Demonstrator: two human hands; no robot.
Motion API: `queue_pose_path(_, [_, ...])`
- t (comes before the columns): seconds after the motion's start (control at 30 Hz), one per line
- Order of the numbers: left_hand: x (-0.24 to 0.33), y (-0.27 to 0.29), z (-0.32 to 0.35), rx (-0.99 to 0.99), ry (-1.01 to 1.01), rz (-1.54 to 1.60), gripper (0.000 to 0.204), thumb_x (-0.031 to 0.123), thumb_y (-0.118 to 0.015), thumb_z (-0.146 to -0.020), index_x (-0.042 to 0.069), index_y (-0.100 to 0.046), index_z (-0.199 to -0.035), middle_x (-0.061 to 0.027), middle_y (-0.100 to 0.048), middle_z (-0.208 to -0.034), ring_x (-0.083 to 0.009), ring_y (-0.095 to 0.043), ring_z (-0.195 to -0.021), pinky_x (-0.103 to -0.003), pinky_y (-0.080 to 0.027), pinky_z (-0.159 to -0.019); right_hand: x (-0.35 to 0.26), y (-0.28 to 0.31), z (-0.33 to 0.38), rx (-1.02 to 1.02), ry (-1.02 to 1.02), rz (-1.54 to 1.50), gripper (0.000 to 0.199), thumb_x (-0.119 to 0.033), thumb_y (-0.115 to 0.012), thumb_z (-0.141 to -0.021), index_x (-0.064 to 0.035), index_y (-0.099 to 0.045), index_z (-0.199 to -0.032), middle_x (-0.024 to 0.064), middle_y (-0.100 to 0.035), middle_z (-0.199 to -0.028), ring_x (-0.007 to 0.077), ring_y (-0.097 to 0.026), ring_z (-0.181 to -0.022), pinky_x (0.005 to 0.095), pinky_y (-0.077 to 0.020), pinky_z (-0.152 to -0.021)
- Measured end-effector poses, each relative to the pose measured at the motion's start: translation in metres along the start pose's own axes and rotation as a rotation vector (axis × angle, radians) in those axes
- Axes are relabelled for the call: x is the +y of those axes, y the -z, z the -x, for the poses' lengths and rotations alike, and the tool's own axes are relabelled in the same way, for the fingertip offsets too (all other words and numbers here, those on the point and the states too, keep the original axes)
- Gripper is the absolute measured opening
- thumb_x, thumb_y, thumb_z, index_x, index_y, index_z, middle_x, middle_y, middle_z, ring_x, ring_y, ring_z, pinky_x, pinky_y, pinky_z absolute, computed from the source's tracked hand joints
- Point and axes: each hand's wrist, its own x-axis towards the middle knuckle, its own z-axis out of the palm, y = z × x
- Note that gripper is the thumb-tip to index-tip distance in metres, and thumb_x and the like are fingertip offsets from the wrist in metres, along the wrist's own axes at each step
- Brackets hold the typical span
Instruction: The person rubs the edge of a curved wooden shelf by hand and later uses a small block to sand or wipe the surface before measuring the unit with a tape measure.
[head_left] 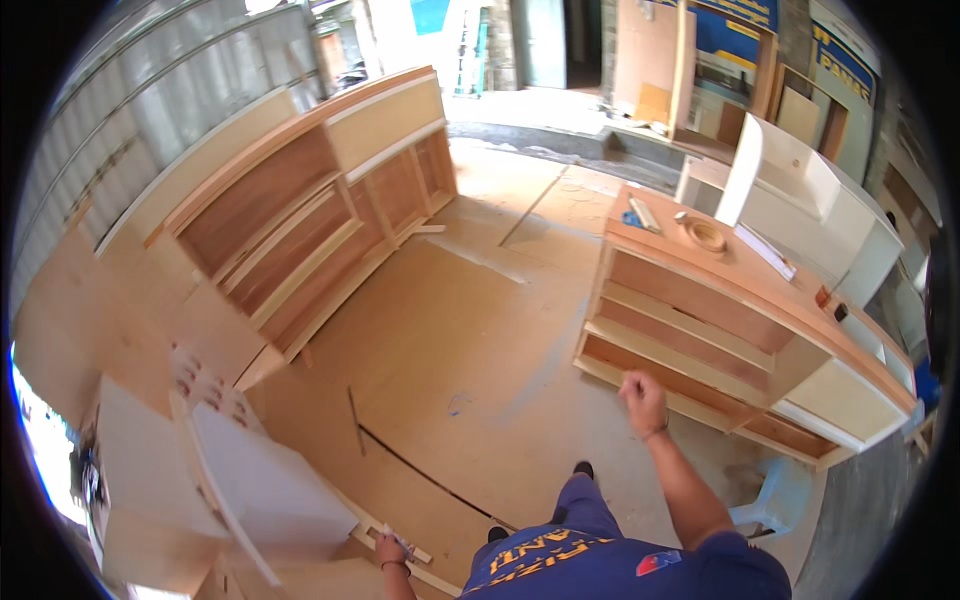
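Note:
My right hand (645, 400) is held out in front of me, fingers curled into a fist. It hangs over the floor beside the wooden cabinet frame (690, 345) on the right, apart from it as far as I can see; whatever is inside the fist, if anything, is hidden. Low on the left, my left hand (391, 552) is closed at the end of a pale wooden strip (420, 556). A small whitish thing (390, 531) shows at its fingers, too small to name.
A long wooden cabinet carcass (300, 200) stands at the far left. White panels (260, 480) lean at the near left. On the right cabinet's top lie a tape roll (704, 235) and a blue object (631, 218). A light-blue plastic stool (775, 500) is at my right. A black strip (430, 475) crosses the floor.

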Motion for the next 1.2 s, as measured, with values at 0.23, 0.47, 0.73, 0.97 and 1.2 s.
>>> queue_pose_path(0.23, [-0.067,-0.083,-0.006,0.119,0.263,0.372,0.02,0.025,-0.048,-0.087,0.017,-0.041,-0.07,0.0014,-0.035,-0.051,-0.0162,-0.033,-0.042,-0.03,-0.03,-0.039,0.091,0.095,-0.329,0.355,0.221,0.157,0.015,-0.016,-0.057,-0.089,-0.0031,-0.064,-0.094,0.0078,-0.064,-0.074,0.0143,-0.059,-0.067,0.029,-0.0475,-0.064])
queue_pose_path(0.47, [-0.093,-0.211,0.155,0.451,0.39,0.697,0.036,0.035,-0.04,-0.093,0.019,-0.039,-0.061,0.0031,-0.031,-0.045,-0.0142,-0.03,-0.037,-0.029,-0.028,-0.037,0.239,0.094,-0.588,0.06,0.273,0.382,0.032,-0.011,-0.071,-0.078,-0.0013,-0.06,-0.107,0.0072,-0.064,-0.093,0.0198,-0.06,-0.084,0.0317,-0.0492,-0.076])
queue_pose_path(0.73, [-0.015,-0.269,0.271,0.854,0.198,0.77,0.035,0.045,-0.054,-0.091,0.012,-0.047,-0.08,0.0026,-0.035,-0.053,-0.0114,-0.033,-0.039,-0.029,-0.031,-0.037,0.227,-0.024,-0.64,-0.127,0.157,0.471,0.034,-0.021,-0.063,-0.083,-0.0052,-0.057,-0.112,0.0046,-0.062,-0.089,0.0168,-0.058,-0.078,0.0274,-0.0463,-0.068])
queue_pose_path(0.97, [-0.105,-0.307,0.37,0.932,0.099,1.068,0.017,0.027,-0.053,-0.093,0.011,-0.05,-0.093,0.0006,-0.045,-0.063,-0.0112,-0.044,-0.046,-0.03,-0.042,-0.042,0.106,-0.06,-0.527,-0.179,0.115,-0.017,0.037,-0.029,-0.057,-0.087,-0.0087,-0.055,-0.117,0.0024,-0.061,-0.085,0.0141,-0.056,-0.073,0.0237,-0.0437,-0.061])
queue_pose_path(1.2, [-0.197,-0.326,0.521,1.099,-0.093,1.248,0.014,0.015,-0.048,-0.093,0.011,-0.051,-0.106,0.0001,-0.049,-0.069,-0.01,-0.048,-0.053,-0.027,-0.043,-0.047,-0.035,-0.127,-0.145,-1.476,0.051,-0.52,0.03,-0.03,-0.054,-0.092,-0.0106,-0.057,-0.114,0.0014,-0.062,-0.096,0.0105,-0.056,-0.079,0.0234,-0.0407,-0.065])
